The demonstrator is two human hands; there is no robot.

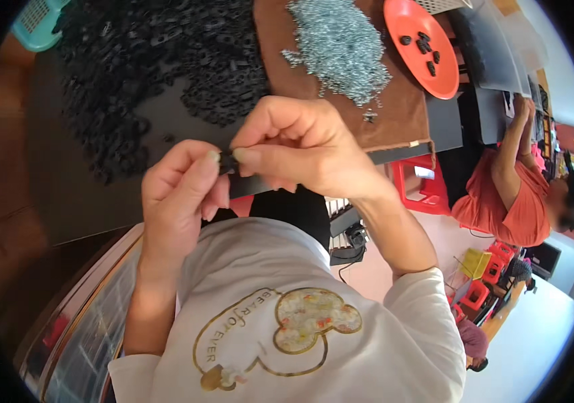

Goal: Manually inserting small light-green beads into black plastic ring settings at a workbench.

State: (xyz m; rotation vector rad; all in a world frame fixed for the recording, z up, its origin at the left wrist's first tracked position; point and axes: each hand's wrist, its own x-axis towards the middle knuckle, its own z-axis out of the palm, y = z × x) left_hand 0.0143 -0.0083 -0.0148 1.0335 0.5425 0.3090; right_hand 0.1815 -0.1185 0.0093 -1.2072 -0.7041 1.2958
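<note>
Pinched between the fingertips of both hands, just above the table's near edge, is a small black plastic part (227,163). My left hand (181,185) grips it from the left with thumb and fingers. From the right, my right hand (303,144) closes thumb and forefinger on its other side. Fingers cover most of the part, so its exact shape and anything smaller on it stay hidden. Beyond my hands spreads a large heap of loose black plastic parts (166,50). To its right lies a pile of small shiny silver metal pieces (340,50).
The dark table (89,211) carries a brown cloth (404,124) under the silver pile. An orange plate (443,84) holds several black parts. A teal basket (41,39) stands far left. A red stool (428,201) and a person in an orange shirt (505,195) are at right.
</note>
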